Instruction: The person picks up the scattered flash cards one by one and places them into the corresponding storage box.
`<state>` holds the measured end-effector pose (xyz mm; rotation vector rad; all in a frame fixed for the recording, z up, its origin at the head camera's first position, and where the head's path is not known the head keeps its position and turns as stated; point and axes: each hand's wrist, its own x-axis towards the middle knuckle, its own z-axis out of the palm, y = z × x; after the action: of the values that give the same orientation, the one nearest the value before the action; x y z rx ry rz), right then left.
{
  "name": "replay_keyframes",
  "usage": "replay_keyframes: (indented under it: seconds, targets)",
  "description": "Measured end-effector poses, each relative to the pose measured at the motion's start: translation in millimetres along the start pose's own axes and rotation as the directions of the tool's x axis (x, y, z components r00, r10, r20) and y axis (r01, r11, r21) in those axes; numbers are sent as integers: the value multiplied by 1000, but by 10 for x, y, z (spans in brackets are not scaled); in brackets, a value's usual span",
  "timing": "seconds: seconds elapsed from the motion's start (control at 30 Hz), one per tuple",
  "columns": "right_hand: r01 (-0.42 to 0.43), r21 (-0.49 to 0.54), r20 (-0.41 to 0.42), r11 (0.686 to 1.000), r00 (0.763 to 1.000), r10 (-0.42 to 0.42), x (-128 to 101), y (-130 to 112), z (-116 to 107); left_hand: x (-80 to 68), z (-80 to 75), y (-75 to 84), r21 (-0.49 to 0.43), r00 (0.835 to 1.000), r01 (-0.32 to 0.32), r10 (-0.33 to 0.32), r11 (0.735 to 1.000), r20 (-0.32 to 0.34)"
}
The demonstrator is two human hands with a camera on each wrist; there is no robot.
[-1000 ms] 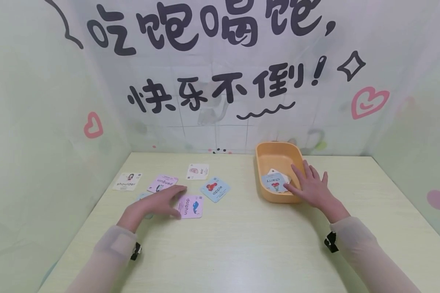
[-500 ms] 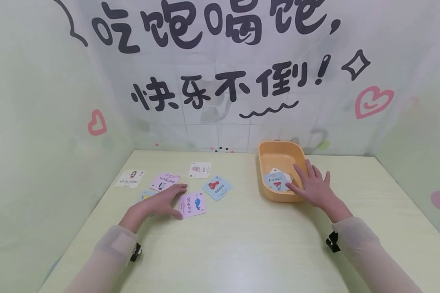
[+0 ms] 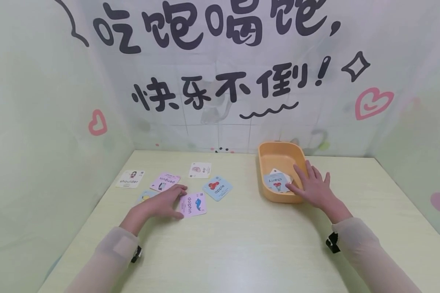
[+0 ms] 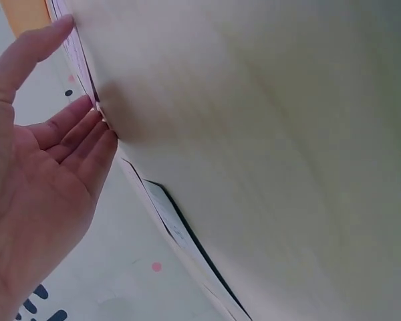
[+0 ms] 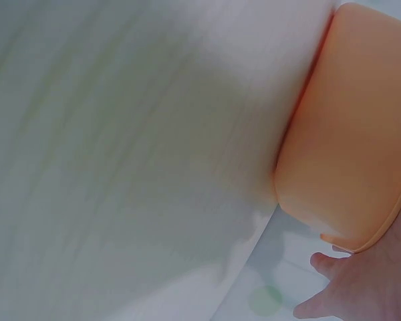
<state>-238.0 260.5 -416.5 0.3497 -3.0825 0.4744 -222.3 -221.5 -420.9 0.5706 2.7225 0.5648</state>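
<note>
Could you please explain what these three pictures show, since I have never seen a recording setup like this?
There is no machine here: a person works with two bare hands and wears three cameras. The wide picture comes from a camera on the head, looking down at a pale table. The other two come from cameras on the wrists, so they are close and tilted.

The left hand touches the edge of a pink dolphin card with straight fingers; the left wrist view shows that palm beside the card edges. Around it lie cards reading penguin, shoulder, ear and apple.

The right hand rests on the rim of an orange tray, fingertips on a blue cherry card inside. The right wrist view shows the tray's outer wall.
</note>
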Motion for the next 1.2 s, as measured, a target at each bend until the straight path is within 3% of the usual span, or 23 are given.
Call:
replay_keyframes:
  seconds: [0.2, 0.8, 0.97, 1.2]
  targets:
    - [4, 2, -6, 1000, 1000, -4, -1, -11, 8, -36, -35, 94, 84, 1000, 13, -12, 996, -6]
    - [8, -1, -13, 1000, 1000, -8, 1, 1, 2, 7, 5, 162, 52, 997, 79, -80, 995, 5]
    - [13, 1, -16, 1000, 1000, -13, 3, 3, 8, 8, 1, 167, 42, 996, 85, -83, 996, -35]
    - [12, 2, -15, 1000, 1000, -12, 5, 4, 5, 70, -84, 257, 72, 993, 47, -39, 996, -115]
